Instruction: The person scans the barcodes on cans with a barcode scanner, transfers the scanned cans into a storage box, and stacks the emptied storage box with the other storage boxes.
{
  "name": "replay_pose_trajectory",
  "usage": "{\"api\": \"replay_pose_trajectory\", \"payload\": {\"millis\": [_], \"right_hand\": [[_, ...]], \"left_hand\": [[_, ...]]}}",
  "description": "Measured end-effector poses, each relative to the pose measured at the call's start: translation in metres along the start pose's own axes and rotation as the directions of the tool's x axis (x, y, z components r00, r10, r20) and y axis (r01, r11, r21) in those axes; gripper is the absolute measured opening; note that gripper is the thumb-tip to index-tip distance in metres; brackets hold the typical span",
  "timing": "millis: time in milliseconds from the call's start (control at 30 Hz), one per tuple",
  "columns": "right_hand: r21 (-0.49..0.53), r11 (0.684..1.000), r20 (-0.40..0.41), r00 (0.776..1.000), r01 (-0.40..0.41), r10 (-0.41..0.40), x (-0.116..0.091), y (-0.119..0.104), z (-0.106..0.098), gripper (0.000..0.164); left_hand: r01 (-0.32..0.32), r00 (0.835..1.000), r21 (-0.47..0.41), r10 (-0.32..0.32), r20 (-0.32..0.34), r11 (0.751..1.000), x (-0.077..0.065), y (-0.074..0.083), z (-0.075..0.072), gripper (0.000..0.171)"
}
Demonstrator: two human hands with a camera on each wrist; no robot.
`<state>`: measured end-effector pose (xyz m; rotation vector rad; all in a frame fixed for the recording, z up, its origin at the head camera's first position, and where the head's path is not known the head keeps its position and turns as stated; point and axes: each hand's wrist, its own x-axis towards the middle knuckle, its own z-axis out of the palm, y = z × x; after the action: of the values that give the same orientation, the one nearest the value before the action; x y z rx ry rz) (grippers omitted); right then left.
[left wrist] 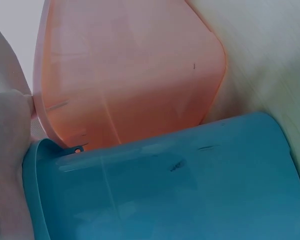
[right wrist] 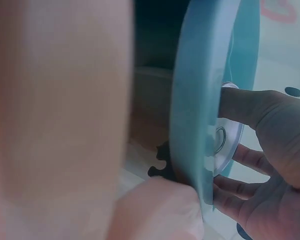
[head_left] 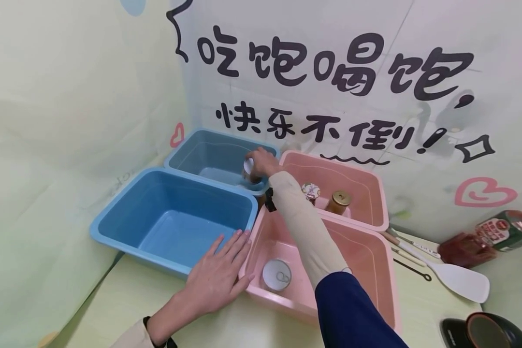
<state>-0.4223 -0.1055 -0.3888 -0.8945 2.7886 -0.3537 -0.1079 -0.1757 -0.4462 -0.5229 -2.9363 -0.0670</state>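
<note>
My right hand [head_left: 265, 162] reaches into the back blue bin [head_left: 200, 152] and grips a can with a pull-tab lid [head_left: 248, 166]. In the right wrist view, thumb and fingers curl round that can's pale lid [right wrist: 231, 142], partly behind the bin's rim. My left hand [head_left: 217, 275] lies with straight fingers across the adjoining rims of the front blue bin [head_left: 169, 237] and the front pink bin [head_left: 365, 256]. Another pull-tab can [head_left: 276, 275] stands inside the front pink bin, near the left fingers.
The back pink bin [head_left: 330, 169] holds a gold-lidded jar [head_left: 339, 200] and a jar with a patterned lid [head_left: 311, 191], partly behind my right sleeve. At right lie a white spatula [head_left: 461, 280], thin utensils and a red-liquid bottle [head_left: 470, 249]. A black object [head_left: 456, 333] sits at lower right.
</note>
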Motion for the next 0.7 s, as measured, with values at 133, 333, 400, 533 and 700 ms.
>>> {"api": "replay_pose_trajectory", "payload": {"millis": [133,333,400,533,700], "right_hand": [[-0.003,1.0,0.008,1.0,0.009,-0.009,0.001,-0.001,-0.003,0.069],[-0.011,1.0,0.045,0.999,0.003,-0.003,0.002,-0.003,-0.01,0.068],[0.001,1.0,0.054,0.999,0.002,-0.002,0.002,-0.004,-0.013,0.069],[0.03,1.0,0.054,0.999,-0.007,0.005,0.003,-0.006,-0.018,0.072],[0.045,0.998,0.076,0.997,-0.034,0.031,0.005,-0.007,-0.02,0.074]], "left_hand": [[0.002,1.0,0.011,-0.002,0.002,1.0,0.0,0.0,-0.001,0.071],[0.006,1.0,0.002,-0.006,0.009,1.0,0.001,-0.001,-0.003,0.071],[0.008,1.0,0.006,-0.008,0.012,1.0,0.001,0.0,-0.003,0.071],[0.01,1.0,0.012,-0.01,0.006,1.0,0.0,0.0,-0.002,0.071],[0.008,1.0,0.01,-0.008,-0.002,1.0,-0.001,0.0,-0.001,0.071]]}}
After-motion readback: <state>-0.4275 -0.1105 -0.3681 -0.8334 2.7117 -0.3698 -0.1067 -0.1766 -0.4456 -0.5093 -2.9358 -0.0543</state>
